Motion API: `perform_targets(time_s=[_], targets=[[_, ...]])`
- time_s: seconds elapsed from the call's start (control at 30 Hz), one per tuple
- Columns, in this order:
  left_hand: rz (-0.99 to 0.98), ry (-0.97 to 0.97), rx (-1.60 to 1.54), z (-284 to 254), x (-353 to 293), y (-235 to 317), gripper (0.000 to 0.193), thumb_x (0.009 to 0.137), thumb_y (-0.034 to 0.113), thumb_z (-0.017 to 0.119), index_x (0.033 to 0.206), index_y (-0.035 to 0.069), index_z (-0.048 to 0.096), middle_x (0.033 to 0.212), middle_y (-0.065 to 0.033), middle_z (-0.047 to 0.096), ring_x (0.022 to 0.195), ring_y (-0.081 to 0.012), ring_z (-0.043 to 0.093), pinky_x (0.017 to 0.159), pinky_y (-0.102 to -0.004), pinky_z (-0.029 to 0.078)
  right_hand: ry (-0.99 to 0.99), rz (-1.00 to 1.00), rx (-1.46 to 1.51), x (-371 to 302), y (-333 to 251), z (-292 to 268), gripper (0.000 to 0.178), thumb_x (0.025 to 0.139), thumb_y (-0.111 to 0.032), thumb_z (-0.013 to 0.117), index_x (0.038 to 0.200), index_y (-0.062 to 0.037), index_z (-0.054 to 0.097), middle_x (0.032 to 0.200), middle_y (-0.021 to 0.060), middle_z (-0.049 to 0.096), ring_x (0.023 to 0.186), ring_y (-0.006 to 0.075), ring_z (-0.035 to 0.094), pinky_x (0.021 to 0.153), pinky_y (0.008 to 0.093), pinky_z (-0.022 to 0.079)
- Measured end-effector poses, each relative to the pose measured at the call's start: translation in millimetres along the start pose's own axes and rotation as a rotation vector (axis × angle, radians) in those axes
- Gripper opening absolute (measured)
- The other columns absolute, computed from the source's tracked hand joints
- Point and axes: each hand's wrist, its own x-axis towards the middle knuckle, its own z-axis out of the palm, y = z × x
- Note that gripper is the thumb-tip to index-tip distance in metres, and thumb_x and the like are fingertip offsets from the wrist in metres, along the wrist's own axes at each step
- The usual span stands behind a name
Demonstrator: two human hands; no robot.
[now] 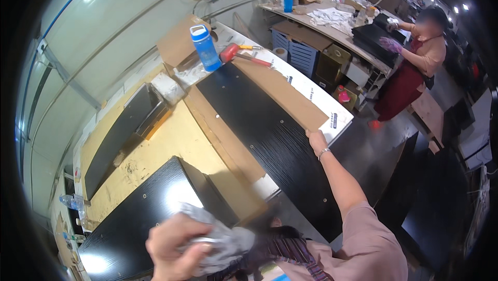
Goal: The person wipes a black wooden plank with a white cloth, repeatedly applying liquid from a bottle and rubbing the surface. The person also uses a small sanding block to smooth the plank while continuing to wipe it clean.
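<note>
My left hand (175,245) is closed around a crumpled grey-white rag (220,239), held up close in front of me and slightly blurred. Below and behind it lies a glossy black wood-grain panel (140,208) with small round holes. My right hand (316,142), a bracelet on its wrist, is closed on the right edge of a long black panel (264,135). That panel slants from the far side of the table toward me, its near end sticking out past the table. Brown cardboard (285,94) lies beneath it.
A blue bottle (205,47) and a red-headed mallet (231,52) stand beyond the long panel. A dark curved-edge panel (119,141) leans at the left. Another person (423,52) handles black boards (378,37) at a bench on the right. More black boards (430,213) stand at right.
</note>
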Motion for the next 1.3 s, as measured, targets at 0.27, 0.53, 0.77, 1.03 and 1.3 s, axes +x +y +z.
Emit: perform_targets(time_s=[0.27,0.53,0.77,1.03,1.3], targets=[[-0.079,0.158,-0.108,-20,34,-28,0.047,0.079,0.037,0.084,0.091,-0.006,0.069,0.08,-0.0045,0.058,0.072,-0.0117,0.05,0.065,-0.0257,0.034,0.133,-0.425,-0.435,-46,-31,-25,0.03,0.082,-0.017,0.078,0.108,-0.0026,0.077,0.125,0.0174,0.067,0.118,0.0397,0.059,0.105,0.0421,0.046],[0.166,0.134,0.032,-35,100,-16,0.047,0.086,0.036,0.076,0.104,-0.006,0.067,0.095,-0.0095,0.064,0.087,-0.0146,0.057,0.079,-0.0279,0.043,0.361,-0.322,-0.48,-98,51,-97,0.04,0.079,-0.025,0.079,0.115,-0.0063,0.074,0.13,0.0191,0.063,0.12,0.0388,0.056,0.105,0.0455,0.046],[-0.005,-0.415,-0.134,135,218,-26,0.027,0.097,0.021,0.068,0.108,-0.003,0.072,0.097,-0.0031,0.069,0.09,-0.0085,0.059,0.084,-0.0242,0.046,0.519,0.206,-0.431,-198,150,-190,0.053,0.085,-0.027,0.079,0.13,-0.0021,0.066,0.136,0.0201,0.06,0.127,0.0375,0.053,0.109,0.0438,0.044],[-0.034,-0.364,0.214,231,376,-248,0.041,0.097,0.033,0.07,0.112,-0.004,0.073,0.096,-0.0065,0.072,0.087,-0.013,0.062,0.076,-0.0289,0.049,0.458,0.263,0.997,-254,168,-145,0.038,0.101,-0.017,0.064,0.133,0.0012,0.058,0.122,0.0092,0.065,0.113,0.0182,0.062,0.1,0.0328,0.049],[0.413,-0.187,0.838,417,155,-275,0.081,0.082,0.056,0.075,0.141,0.005,0.055,0.145,-0.0218,0.053,0.129,-0.0435,0.049,0.107,-0.0585,0.036,0.498,0.393,1.364,-260,177,-128,0.046,0.11,-0.039,0.044,0.133,-0.0015,0.06,0.131,0.0081,0.065,0.125,0.0202,0.058,0.111,0.036,0.043]])
